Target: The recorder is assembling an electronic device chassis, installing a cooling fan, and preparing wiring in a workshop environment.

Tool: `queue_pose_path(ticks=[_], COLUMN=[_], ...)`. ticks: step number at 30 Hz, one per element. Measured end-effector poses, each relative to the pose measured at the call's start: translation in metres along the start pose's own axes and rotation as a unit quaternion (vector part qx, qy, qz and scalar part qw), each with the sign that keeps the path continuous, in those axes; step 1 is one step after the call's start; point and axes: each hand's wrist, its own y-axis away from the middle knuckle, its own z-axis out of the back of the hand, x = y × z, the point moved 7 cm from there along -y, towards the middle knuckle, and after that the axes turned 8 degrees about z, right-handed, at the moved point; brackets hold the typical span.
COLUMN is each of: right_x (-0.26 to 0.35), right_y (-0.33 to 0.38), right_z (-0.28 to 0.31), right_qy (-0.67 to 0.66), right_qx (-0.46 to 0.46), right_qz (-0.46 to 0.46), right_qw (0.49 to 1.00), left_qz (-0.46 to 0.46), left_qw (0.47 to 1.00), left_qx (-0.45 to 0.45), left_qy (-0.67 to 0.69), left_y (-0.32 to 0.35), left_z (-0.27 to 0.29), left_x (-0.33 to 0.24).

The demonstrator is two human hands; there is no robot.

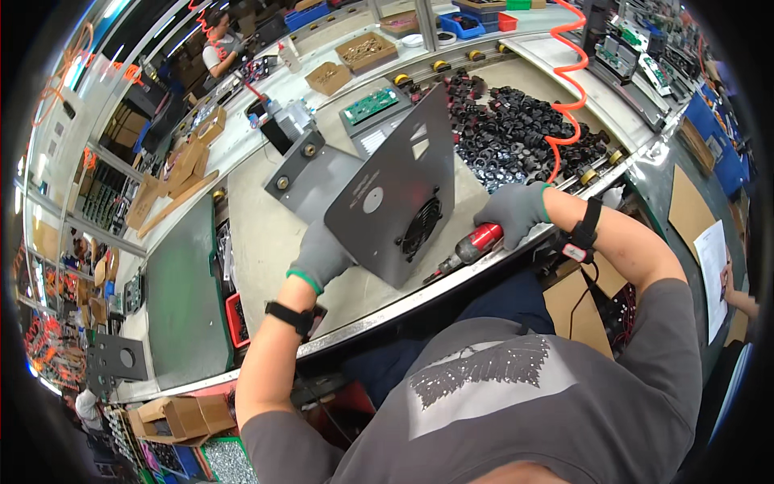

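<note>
My left hand (319, 253), in a grey glove, is closed on the lower left edge of a dark grey sheet-metal panel (363, 230). The panel stands tilted over the worktop; it has a round hole, cut-outs and a black fan (421, 226). My right hand (518, 213), gloved too, is wrapped around a red and dark power screwdriver (481, 240). The tool's tip points left, toward the panel's lower corner. Behind the panel sits a grey metal part (326, 179) with two round brass-coloured fittings, and a green circuit board (372, 105) lies on a grey plate.
A large heap of black and clear small parts (524, 121) covers the far right of the worktop (258, 242). A coiled orange hose (576, 89) hangs there. Cardboard trays (367, 50) stand at the back. A co-worker (222, 48) is far left; another person's hand (730, 282) shows at right.
</note>
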Motion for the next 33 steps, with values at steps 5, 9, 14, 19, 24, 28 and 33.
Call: queue_pose_path(ticks=[5,9,14,19,24,28,33], right_x=[0.006,0.002,-0.022,-0.077,-0.165,-0.205,-0.228], right_y=[0.036,0.124,0.231,0.242,0.199,0.155,0.133], right_z=[-0.013,-0.009,-0.017,-0.036,-0.081,-0.12,-0.159], right_qy=[0.027,-0.017,-0.05,-0.192,-0.167,-0.178,-0.144], right_qx=[-0.089,-0.059,0.051,0.122,0.208,0.23,0.359], right_qz=[-0.018,-0.077,-0.306,-0.444,-0.442,-0.462,-0.395], right_qw=[0.995,0.995,0.949,0.867,0.857,0.838,0.833], left_qz=[-0.094,0.125,0.144,0.16,0.218,0.215,0.278], left_qw=[0.993,0.915,0.861,0.792,0.838,0.8,0.779], left_qx=[0.067,0.108,-0.084,-0.145,-0.028,-0.069,-0.122], left_qy=[0.022,0.369,0.481,0.571,0.499,0.555,0.549], left_y=[0.022,0.068,0.062,0.035,0.09,0.13,0.139], left_z=[-0.004,0.002,-0.026,-0.027,-0.019,-0.003,-0.008], left_x=[-0.022,-0.04,-0.058,-0.073,-0.013,0.015,0.033])
